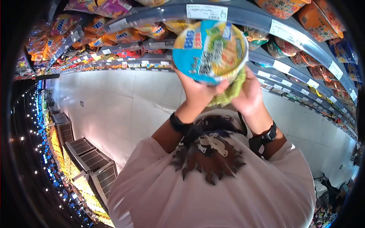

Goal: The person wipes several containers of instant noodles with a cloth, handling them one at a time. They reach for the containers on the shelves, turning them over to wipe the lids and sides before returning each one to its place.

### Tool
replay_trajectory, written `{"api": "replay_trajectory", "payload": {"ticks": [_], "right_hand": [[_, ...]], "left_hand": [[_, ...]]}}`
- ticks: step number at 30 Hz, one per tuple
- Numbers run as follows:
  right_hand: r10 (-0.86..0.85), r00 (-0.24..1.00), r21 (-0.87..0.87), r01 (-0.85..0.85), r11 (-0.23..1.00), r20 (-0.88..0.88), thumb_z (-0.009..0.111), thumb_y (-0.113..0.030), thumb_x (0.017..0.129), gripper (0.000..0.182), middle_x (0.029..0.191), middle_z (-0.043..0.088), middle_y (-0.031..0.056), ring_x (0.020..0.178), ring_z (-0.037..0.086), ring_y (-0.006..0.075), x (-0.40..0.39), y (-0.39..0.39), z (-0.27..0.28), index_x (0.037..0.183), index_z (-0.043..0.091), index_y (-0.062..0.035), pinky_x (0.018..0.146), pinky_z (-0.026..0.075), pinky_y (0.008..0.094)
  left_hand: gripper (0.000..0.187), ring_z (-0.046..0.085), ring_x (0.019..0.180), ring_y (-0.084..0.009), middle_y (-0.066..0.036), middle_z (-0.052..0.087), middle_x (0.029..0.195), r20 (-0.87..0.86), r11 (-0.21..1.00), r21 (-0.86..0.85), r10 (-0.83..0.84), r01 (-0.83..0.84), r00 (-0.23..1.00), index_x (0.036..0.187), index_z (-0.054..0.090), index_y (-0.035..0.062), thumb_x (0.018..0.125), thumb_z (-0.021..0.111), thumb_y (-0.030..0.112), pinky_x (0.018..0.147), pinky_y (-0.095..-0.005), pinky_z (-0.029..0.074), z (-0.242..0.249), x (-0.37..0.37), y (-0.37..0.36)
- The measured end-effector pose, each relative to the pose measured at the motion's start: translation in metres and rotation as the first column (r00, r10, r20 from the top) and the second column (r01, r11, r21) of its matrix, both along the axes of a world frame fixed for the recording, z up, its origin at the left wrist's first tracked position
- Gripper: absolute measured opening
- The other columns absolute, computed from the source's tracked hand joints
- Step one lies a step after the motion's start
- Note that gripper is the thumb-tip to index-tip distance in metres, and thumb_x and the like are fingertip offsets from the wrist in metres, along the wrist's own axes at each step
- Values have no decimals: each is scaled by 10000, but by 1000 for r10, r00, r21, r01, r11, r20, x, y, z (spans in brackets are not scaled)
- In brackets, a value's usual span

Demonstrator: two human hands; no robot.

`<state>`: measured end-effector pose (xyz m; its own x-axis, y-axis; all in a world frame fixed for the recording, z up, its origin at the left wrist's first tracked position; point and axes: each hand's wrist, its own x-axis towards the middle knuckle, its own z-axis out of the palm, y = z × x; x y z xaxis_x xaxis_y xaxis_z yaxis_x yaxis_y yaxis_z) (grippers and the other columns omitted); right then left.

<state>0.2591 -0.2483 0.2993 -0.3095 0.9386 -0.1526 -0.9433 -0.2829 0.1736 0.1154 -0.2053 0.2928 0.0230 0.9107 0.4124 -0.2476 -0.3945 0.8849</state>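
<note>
A round instant noodle tub (211,51) with a blue and yellow lid is held up in front of the shelves, its lid facing the camera. My left hand (197,89) grips the tub at its lower left edge, the thumb along the bottom rim. On the right, my right hand (249,93) is closed round a yellow-green cloth (230,91), which lies against the lower right side of the tub. The fingers of my right hand are partly hidden behind the cloth and tub.
Curved store shelves (163,11) with price labels hold orange noodle packets (121,36) at the left and noodle bowls (323,19) at the right. Pale floor tiles (110,91) lie below. Metal racks (91,155) stand at the lower left.
</note>
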Motion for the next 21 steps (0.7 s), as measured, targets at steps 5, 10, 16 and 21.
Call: {"api": "replay_trajectory", "payload": {"ticks": [5, 10, 16, 21], "right_hand": [[34, 988, 105, -17, 994, -154, 368, -335, 1064, 453, 1363, 596, 144, 1231, 576, 288, -7, 2, 0, 1349, 539, -27, 1070, 448, 435], [102, 986, -97, -89, 991, 133, 405, -344, 1042, 465, 1335, 618, 132, 1213, 595, 279, 2, -21, 21, 1361, 542, -34, 1078, 440, 437], [-153, 911, -150, 225, 963, 383, 362, -349, 1036, 496, 1368, 598, 145, 1233, 584, 300, 51, -31, 25, 1387, 519, -35, 1081, 447, 452], [-217, 886, -83, 273, 958, 410, 353, -353, 1039, 496, 1354, 605, 144, 1203, 606, 303, 58, -44, 26, 1385, 521, -40, 1049, 476, 458]], "left_hand": [[1296, 439, 1331, -301, -193, 351, 1450, -124, 997, 65, -24, 32, 992, 1480, 119, -19, 599, 962, 422, 1119, -451, 373, -11, 1, 2], [1287, 446, 1340, -320, -206, 347, 1475, 4, 1000, 14, 14, -14, 1000, 1505, 83, 14, 632, 955, 380, 1128, -462, 373, 16, 1, 14], [1009, 562, 1245, -296, -156, 525, 1394, -343, 958, 231, -83, 169, 936, 1477, 296, 0, 741, 865, 391, 1038, -400, 468, 35, -10, 21], [716, 544, 1260, -282, -123, 495, 1436, -542, 773, 607, 231, 186, 808, 1464, 339, 6, 933, 659, 363, 1041, -449, 471, 78, -3, 63]]}}
